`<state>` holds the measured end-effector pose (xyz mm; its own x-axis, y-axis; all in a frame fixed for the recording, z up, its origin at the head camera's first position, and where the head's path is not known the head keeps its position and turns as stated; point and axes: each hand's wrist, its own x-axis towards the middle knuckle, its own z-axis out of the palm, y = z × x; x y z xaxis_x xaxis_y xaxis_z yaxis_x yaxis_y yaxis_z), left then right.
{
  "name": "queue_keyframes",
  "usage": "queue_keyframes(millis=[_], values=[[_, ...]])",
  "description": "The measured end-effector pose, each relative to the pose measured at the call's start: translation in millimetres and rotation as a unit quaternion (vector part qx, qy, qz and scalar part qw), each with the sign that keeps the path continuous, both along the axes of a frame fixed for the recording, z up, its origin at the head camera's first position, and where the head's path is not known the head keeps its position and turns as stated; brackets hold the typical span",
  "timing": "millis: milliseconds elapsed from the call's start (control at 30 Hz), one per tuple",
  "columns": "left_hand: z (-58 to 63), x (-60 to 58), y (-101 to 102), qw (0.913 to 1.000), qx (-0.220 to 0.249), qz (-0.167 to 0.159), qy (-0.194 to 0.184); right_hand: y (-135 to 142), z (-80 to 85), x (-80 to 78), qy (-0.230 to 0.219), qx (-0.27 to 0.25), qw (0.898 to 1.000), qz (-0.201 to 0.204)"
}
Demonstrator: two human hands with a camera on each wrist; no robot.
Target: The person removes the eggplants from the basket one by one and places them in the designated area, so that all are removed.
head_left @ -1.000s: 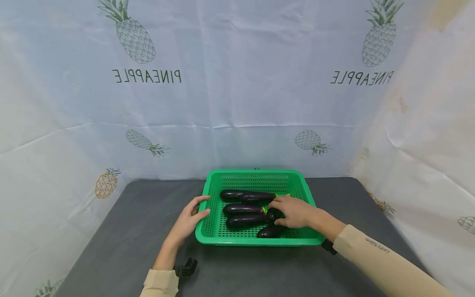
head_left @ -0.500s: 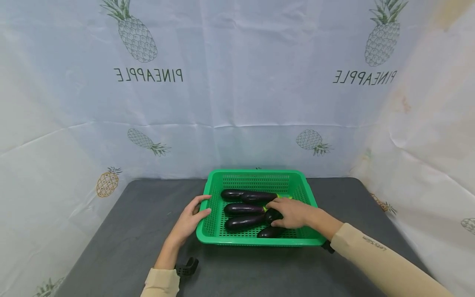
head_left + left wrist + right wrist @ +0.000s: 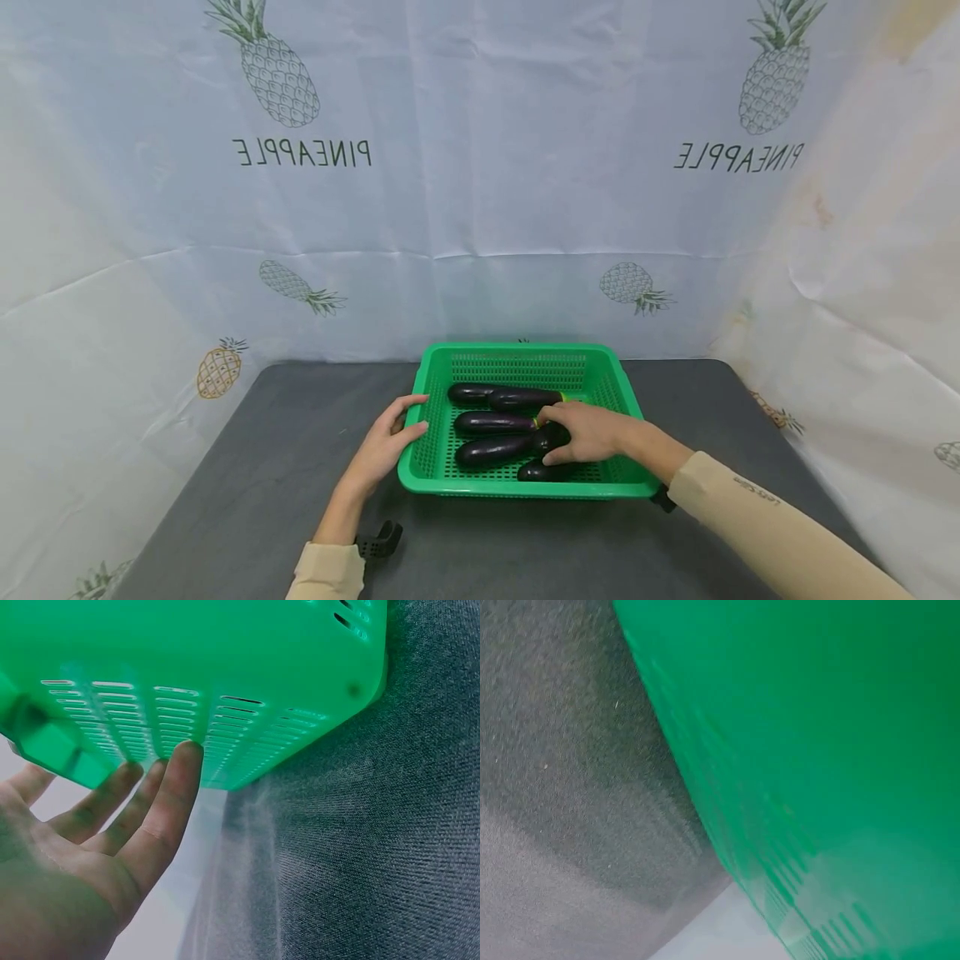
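A green perforated plastic basket (image 3: 517, 487) holds several dark purple eggplants. My right hand (image 3: 592, 429) reaches in over its right side and grips an eggplant (image 3: 551, 436), fingers and thumb around it, most of it hidden under the palm. Just left of the hand lie two eggplants, an upper one (image 3: 495, 422) and a lower one (image 3: 491, 451). Another eggplant (image 3: 540, 472) lies below the thumb. My left hand (image 3: 382, 442) rests at the basket's left rim; in the left wrist view its fairly straight fingers (image 3: 169, 799) lie against the outer slotted wall.
Two more eggplants lie end to end along the basket's back, a left one (image 3: 468, 393) and a right one (image 3: 525, 398). The basket stands on a dark grey tabletop (image 3: 300, 467), with a pineapple-print cloth (image 3: 517, 200) behind. The right wrist view shows mostly the basket's outer wall (image 3: 802, 735).
My right hand and the eggplant in it have shifted slightly left within the basket. My left hand stays at the rim.
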<state>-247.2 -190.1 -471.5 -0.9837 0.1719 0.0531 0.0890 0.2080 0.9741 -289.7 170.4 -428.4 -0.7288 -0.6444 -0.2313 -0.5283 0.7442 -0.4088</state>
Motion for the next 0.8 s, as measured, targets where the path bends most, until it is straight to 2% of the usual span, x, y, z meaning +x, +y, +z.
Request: queue_keyframes(millis=[300, 800], values=[[0.1, 0.5, 0, 1.0, 0.0, 0.003, 0.001, -1, 6.0, 6.7, -0.011, -0.052, 0.999, 0.005], [1.1, 1.4, 1, 1.0, -0.001, 0.003, 0.0, 4, 14.5, 17.9, 0.0, -0.114, 0.993, 0.009]])
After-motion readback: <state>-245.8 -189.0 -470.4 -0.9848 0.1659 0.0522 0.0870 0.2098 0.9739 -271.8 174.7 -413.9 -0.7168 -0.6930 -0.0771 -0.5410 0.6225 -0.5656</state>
